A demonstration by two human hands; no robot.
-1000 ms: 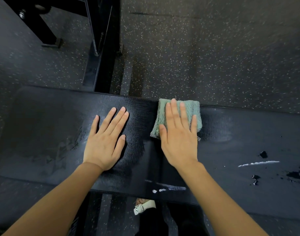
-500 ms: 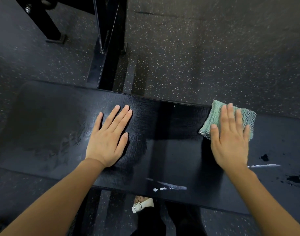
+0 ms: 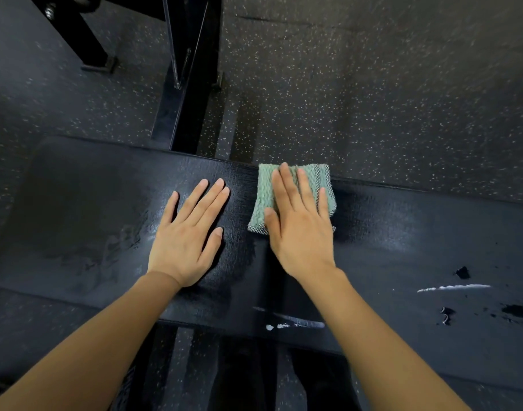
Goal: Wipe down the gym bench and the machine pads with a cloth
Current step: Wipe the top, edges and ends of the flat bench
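Black grained vinyl bench (image 3: 402,247) crossed speckled rubber floor (image 3: 373,84), folded green waffle-weave cloth (image 3: 261,200) lay at bench's far edge, right hand (image 3: 298,221) pressed flat on cloth, left hand (image 3: 189,232) spread flat on bench beside cloth, pad scuffed white.

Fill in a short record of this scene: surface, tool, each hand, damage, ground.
surface: black bench pad
tool: folded green cloth, at the pad's far edge
right hand: flat on the cloth, fingers straight
left hand: flat on bare pad, beside the cloth, apart from it
damage: white scuffs and torn spots toward the person's right
ground: speckled rubber floor
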